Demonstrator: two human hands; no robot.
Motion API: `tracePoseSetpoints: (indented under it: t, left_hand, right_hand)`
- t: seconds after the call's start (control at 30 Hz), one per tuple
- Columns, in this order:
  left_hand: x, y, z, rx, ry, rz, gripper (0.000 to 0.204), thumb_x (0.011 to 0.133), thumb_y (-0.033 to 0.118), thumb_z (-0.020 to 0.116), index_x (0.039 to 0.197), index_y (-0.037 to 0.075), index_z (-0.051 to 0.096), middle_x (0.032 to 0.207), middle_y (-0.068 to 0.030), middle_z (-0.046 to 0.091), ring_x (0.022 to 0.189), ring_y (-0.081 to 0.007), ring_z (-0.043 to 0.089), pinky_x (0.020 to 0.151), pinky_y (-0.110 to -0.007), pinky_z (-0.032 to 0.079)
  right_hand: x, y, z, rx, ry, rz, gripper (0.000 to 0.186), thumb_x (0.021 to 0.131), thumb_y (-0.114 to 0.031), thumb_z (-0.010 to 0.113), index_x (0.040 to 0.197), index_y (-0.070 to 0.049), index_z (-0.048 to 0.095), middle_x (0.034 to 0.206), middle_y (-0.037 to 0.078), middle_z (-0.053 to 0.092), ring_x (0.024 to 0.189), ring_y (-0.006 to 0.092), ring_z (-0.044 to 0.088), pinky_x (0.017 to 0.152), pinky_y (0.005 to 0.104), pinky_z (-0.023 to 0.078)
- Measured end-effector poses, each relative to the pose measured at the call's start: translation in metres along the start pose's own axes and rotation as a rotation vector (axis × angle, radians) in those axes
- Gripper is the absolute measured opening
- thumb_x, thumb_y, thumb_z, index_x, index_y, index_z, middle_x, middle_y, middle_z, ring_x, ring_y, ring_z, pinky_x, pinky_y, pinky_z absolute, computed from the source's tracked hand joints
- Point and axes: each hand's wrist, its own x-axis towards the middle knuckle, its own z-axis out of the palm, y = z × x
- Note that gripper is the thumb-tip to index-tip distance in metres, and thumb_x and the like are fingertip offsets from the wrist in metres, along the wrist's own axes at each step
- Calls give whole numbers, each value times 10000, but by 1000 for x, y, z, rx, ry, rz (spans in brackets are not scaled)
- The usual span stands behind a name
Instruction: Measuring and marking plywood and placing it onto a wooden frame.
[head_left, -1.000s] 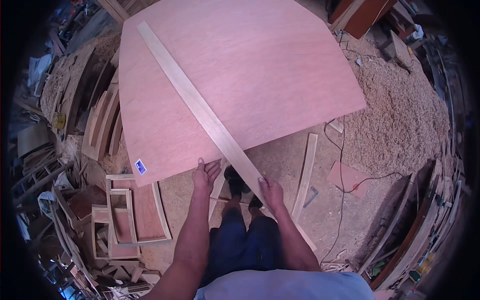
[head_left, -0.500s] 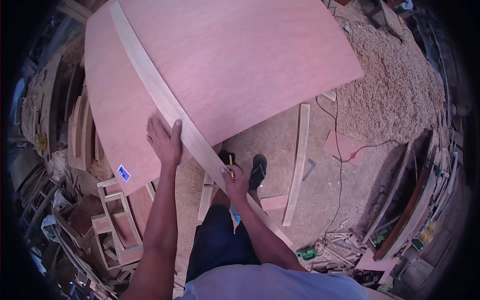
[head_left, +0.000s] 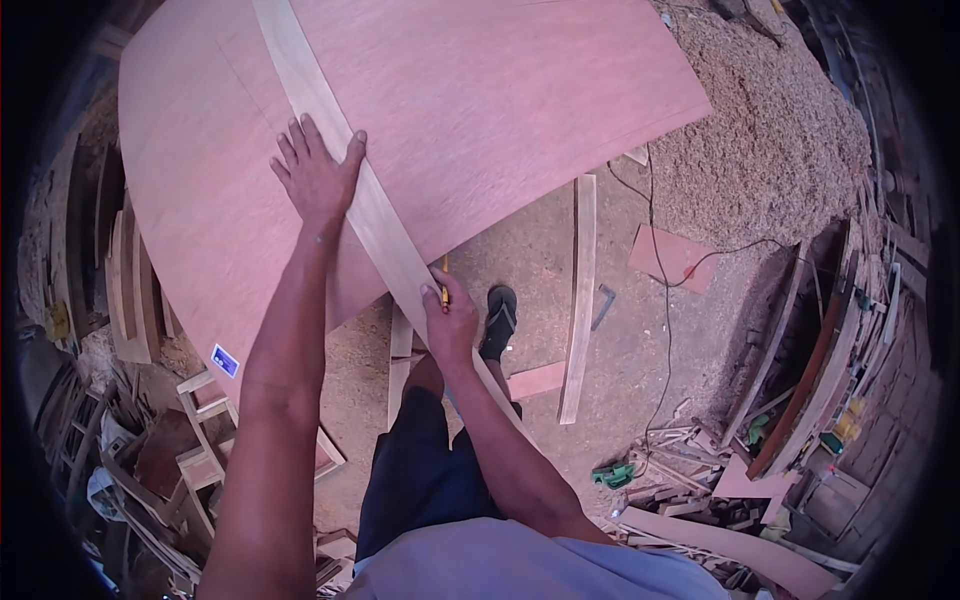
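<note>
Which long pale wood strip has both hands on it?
The slanting strip across the pink sheet: left hand spread over it, right hand at its edge. The floor strip right of the foot is untouched.

Pink plywood sheet point(head_left: 500, 100) — pale wooden strip point(head_left: 378, 225) across it, floor point(head_left: 540, 270) — sawdust heap point(head_left: 770, 140), narrow plank point(head_left: 579, 300)

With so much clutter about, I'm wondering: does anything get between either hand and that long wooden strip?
Nothing visible does. The left hand lies spread across the wooden strip, over the pink sheet; the right hand, holding a yellow pencil, touches the strip's edge beyond the sheet. The wood scraps lie off to the sides.
</note>
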Motion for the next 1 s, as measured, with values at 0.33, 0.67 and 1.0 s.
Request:
tracePoseSetpoints:
  t: [0.33, 0.67, 1.0]
  left_hand:
    - [45, -3, 14, -5, 45, 15, 1051, 992, 776, 513, 1712, 41, 297, 1788, -210, 250, 1661, -424, 189, 1326, -629, 105]
    - [42, -4, 16, -42, 44, 6, 1054, 972, 778, 530, 1710, 57, 314, 1789, -179, 270, 1665, -385, 198, 1338, -606, 100]
    - [42, -4, 16, -17, 48, 5, 1061, 968, 792, 523, 1717, 73, 306, 1795, -166, 263, 1670, -375, 189, 1339, -588, 104]
  right_hand:
    - [9, 1, 3, 218, -50, -25, 303, 978, -82, 727, 1278, -42, 748, 1106, 193, 784, 965, 306, 763, 871, 385, 574]
    - [15, 2, -2, 437, -134, 180, 248, 1018, -52, 719, 1251, 18, 770, 1091, 68, 781, 1004, 115, 699, 932, 276, 545]
    - [19, 15, 3, 386, -134, 173, 234, 990, -41, 723, 1215, 3, 771, 1032, 100, 790, 936, 153, 712, 891, 305, 554]
